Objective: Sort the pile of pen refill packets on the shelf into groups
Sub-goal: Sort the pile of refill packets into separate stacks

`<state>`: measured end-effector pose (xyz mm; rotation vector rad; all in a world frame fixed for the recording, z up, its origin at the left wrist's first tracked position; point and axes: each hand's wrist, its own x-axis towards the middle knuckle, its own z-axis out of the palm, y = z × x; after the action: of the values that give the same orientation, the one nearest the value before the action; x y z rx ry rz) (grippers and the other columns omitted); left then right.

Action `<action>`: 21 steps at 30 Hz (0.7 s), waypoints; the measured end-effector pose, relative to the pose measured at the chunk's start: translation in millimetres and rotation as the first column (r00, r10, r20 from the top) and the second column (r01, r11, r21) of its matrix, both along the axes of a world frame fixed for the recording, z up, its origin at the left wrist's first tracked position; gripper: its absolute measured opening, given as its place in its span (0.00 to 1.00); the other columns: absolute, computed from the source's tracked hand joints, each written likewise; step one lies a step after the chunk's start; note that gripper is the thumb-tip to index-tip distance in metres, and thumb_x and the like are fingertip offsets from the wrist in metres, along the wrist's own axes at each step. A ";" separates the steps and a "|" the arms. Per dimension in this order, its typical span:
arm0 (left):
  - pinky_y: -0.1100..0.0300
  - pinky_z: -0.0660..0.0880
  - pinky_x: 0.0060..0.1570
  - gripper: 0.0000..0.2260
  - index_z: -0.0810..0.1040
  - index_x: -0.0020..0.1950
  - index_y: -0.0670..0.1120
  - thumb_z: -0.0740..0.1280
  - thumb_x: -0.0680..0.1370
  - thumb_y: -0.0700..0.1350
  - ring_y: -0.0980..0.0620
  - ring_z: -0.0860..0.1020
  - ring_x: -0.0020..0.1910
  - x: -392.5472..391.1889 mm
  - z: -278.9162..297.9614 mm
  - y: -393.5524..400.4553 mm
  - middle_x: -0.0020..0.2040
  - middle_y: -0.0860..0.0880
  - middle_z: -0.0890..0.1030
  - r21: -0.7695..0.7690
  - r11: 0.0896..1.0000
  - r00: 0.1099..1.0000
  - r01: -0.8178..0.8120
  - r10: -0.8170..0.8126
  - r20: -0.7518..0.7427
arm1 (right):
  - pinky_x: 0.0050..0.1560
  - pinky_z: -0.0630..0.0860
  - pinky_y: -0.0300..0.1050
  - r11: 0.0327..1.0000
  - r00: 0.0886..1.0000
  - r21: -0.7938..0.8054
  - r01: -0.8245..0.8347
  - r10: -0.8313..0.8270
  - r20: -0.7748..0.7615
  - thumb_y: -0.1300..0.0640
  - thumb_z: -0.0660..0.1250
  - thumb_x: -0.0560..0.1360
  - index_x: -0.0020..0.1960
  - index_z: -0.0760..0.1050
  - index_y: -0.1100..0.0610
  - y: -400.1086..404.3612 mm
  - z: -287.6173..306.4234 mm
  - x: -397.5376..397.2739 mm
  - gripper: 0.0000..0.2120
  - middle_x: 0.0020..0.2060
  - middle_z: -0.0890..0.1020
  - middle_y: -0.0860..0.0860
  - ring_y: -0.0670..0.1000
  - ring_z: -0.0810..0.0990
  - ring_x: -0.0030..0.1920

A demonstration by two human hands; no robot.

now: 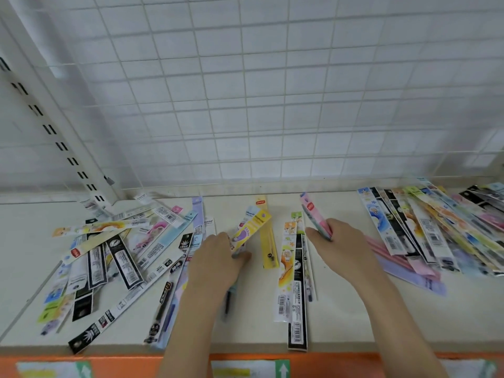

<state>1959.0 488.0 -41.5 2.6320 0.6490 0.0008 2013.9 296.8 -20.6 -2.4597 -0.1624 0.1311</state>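
A loose pile of pen refill packets covers the left of the cream shelf. My left hand grips a few packets, the top one yellow with a purple foot print, pointing up and right. My right hand holds a pink packet upright, tilted left. Between my hands lie a yellow packet, an orange-and-white cartoon packet and a black one. A fanned row of mixed packets lies at the right, with pink and lilac ones beneath it.
A white wire grid panel backs the shelf. A slotted white upright stands at the left rear. The shelf's front edge carries an orange strip with price labels.
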 end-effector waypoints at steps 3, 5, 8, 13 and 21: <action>0.57 0.68 0.43 0.19 0.71 0.54 0.40 0.68 0.74 0.53 0.41 0.76 0.51 1.2 1.9 0.3 0.50 0.43 0.73 -0.039 0.999 1.000 -0.006 0.007 0.024 | 0.28 0.60 0.42 1.000 0.999 0.010 0.015 -0.015 0.041 0.50 0.60 0.78 0.32 0.60 0.54 -0.9 0.0 -1.4 0.19 0.28 0.68 0.50 0.50 0.67 0.29; 0.57 0.67 0.42 0.15 0.71 0.53 0.40 0.66 0.75 0.50 0.41 0.76 0.51 1.4 2.6 -0.1 0.51 0.42 0.75 -0.014 1.000 0.999 0.008 -0.008 0.038 | 0.28 0.59 0.42 1.000 0.998 0.017 0.018 -0.019 0.065 0.51 0.60 0.78 0.32 0.59 0.55 -0.4 2.1 -2.5 0.19 0.28 0.67 0.50 0.49 0.66 0.28; 0.59 0.67 0.41 0.09 0.72 0.51 0.40 0.61 0.78 0.45 0.42 0.76 0.51 2.4 5.0 -0.6 0.51 0.41 0.77 0.080 0.996 0.998 0.045 -0.047 0.031 | 0.28 0.58 0.42 0.999 0.996 0.038 0.022 -0.025 0.088 0.51 0.60 0.78 0.32 0.58 0.55 1.3 4.6 -2.7 0.19 0.27 0.66 0.50 0.49 0.64 0.27; 0.58 0.67 0.43 0.08 0.68 0.44 0.43 0.60 0.78 0.47 0.42 0.76 0.53 0.6 9.7 1.3 0.48 0.43 0.76 0.083 0.994 0.997 0.072 -0.069 -0.035 | 0.28 0.60 0.43 0.999 0.997 0.038 -0.004 0.001 0.072 0.51 0.59 0.79 0.32 0.58 0.54 5.4 1.5 -3.1 0.19 0.28 0.66 0.49 0.49 0.65 0.28; 0.62 0.59 0.26 0.15 0.61 0.31 0.45 0.61 0.76 0.44 0.52 0.65 0.29 -0.2 18.1 -0.7 0.30 0.49 0.66 -0.089 0.993 0.995 0.075 -0.080 -0.064 | 0.38 0.73 0.50 0.993 0.994 0.109 0.042 -0.052 0.092 0.48 0.57 0.79 0.34 0.63 0.57 -1.9 0.0 -3.1 0.18 0.35 0.80 0.60 0.59 0.81 0.39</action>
<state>1958.7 487.3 -23.4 2.5804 0.5557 -0.1369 2010.7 294.9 -20.6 -2.3621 -0.1480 -0.0142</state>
